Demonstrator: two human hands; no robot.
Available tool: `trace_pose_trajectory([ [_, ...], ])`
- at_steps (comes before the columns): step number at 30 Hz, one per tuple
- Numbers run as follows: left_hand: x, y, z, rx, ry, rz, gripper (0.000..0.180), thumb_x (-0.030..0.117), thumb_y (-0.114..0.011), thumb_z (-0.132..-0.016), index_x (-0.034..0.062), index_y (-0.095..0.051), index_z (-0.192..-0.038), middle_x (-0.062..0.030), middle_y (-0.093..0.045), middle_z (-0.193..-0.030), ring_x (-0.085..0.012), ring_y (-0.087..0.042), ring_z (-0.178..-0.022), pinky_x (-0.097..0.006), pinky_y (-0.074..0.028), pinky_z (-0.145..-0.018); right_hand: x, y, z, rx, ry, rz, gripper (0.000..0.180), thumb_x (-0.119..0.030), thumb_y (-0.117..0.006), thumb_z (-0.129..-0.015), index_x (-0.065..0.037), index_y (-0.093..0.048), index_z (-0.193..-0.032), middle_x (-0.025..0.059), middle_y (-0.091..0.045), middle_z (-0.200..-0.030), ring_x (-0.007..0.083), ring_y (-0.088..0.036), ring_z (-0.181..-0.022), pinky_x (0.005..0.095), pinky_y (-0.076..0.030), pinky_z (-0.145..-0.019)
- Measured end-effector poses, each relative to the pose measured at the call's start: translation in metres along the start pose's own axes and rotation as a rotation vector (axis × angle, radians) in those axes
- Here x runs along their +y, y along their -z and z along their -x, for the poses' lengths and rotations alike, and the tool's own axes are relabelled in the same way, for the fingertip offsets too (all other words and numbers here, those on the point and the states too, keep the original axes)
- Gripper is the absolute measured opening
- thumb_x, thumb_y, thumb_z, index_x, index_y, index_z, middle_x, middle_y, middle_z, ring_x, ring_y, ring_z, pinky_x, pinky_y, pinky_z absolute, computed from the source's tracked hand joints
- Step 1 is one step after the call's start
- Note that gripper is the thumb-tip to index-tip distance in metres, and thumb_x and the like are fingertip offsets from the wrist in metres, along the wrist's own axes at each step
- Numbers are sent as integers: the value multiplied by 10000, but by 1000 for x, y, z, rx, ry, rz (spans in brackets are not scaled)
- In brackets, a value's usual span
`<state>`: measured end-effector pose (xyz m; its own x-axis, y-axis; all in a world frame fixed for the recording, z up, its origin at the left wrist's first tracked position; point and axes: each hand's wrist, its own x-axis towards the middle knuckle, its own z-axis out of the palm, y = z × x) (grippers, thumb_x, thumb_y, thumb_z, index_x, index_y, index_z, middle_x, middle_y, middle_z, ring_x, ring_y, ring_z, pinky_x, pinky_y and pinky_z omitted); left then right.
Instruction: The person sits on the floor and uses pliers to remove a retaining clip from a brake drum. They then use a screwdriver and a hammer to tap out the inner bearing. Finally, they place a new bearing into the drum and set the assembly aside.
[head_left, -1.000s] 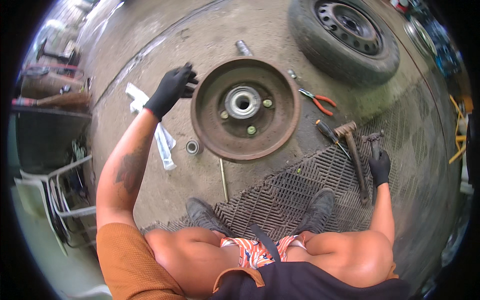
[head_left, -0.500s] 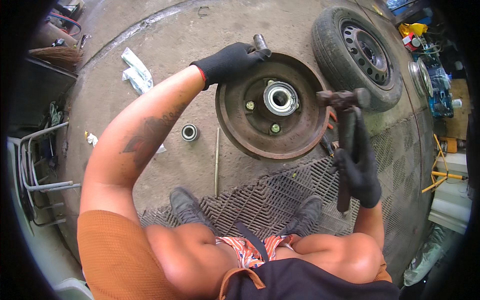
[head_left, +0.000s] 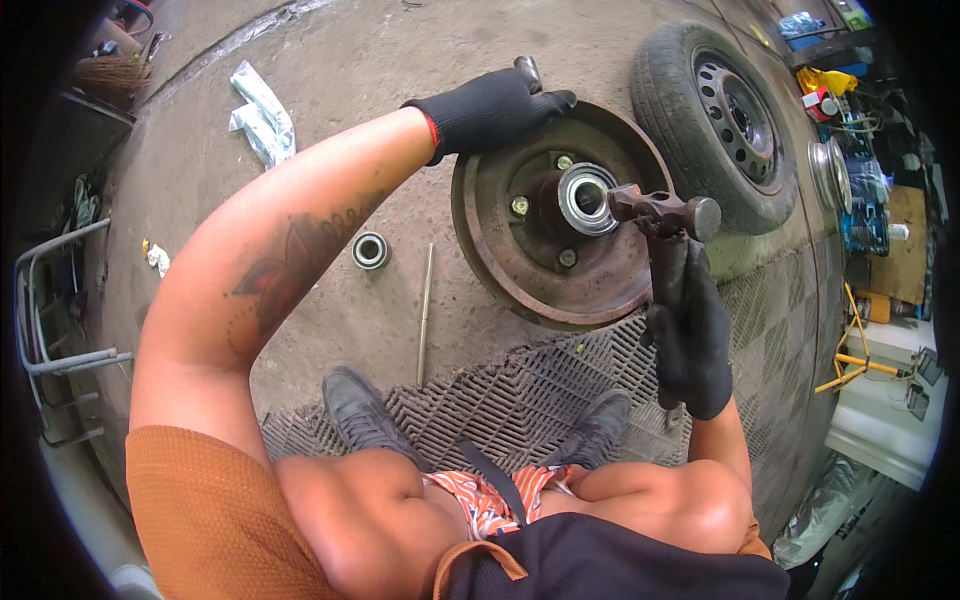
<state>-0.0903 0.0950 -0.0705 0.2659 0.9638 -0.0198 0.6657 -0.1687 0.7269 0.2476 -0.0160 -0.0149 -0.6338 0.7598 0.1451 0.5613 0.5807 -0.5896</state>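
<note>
A rusty brake drum [head_left: 488, 262] stands tilted in front of me, with a shiny ring-shaped bearing [head_left: 572, 212] in its hub and bolts around it. At the drum's far left rim is my gloved left hand [head_left: 490, 112], closed around a short metal cylinder [head_left: 526, 70] whose end sticks out past the fingers. My gloved right hand [head_left: 694, 345] is closed on the handle of a hammer [head_left: 664, 214]. The hammer's head overlaps the right side of the hub in view; whether it touches cannot be told. The drum's underside is hidden.
A wheel with tire [head_left: 665, 110] lies beyond the drum to the right. A loose bearing [head_left: 370, 251] and a thin metal rod [head_left: 426, 315] lie on the floor at left, with a plastic wrapper [head_left: 262, 118] farther off. Grid matting [head_left: 480, 410] lies under my shoes.
The hammer has swung left, from beside the drum's right rim to over the hub's right side. My left hand and the drum have shifted slightly right.
</note>
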Motion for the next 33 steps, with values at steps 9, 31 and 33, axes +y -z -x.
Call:
trace_pose_trajectory([
  [9, 6, -4, 0, 30, 191, 103, 709, 625, -421, -999, -35, -679, -1009, -225, -698, -888, -295, -668, -809, -414, -515, -812, -1, 7, -9, -27, 225, 154, 739, -3, -720, -816, 14, -403, -1483, 296, -575, -1319, 473, -619, -1117, 452, -529, -906],
  [31, 7, 1, 1, -15, 167, 163, 798, 579, -523, -961, -164, -500, -1253, -320, -683, -1058, -384, -719, -933, -427, -571, -814, -12, 1, -11, -68, 222, 123, 796, 30, -717, -799, -22, -377, -1516, 256, -624, -1212, 432, -650, -1030, 431, -537, -841],
  [33, 2, -2, -2, 16, 155, 99, 802, 577, -525, -960, -165, -495, -1264, -318, -685, -1054, -385, -722, -916, -422, -576, -811, -14, 0, -14, 15, 292, 151, 792, 31, -714, -802, -16, -375, -1516, 259, -617, -1231, 432, -644, -1034, 431, -532, -851],
])
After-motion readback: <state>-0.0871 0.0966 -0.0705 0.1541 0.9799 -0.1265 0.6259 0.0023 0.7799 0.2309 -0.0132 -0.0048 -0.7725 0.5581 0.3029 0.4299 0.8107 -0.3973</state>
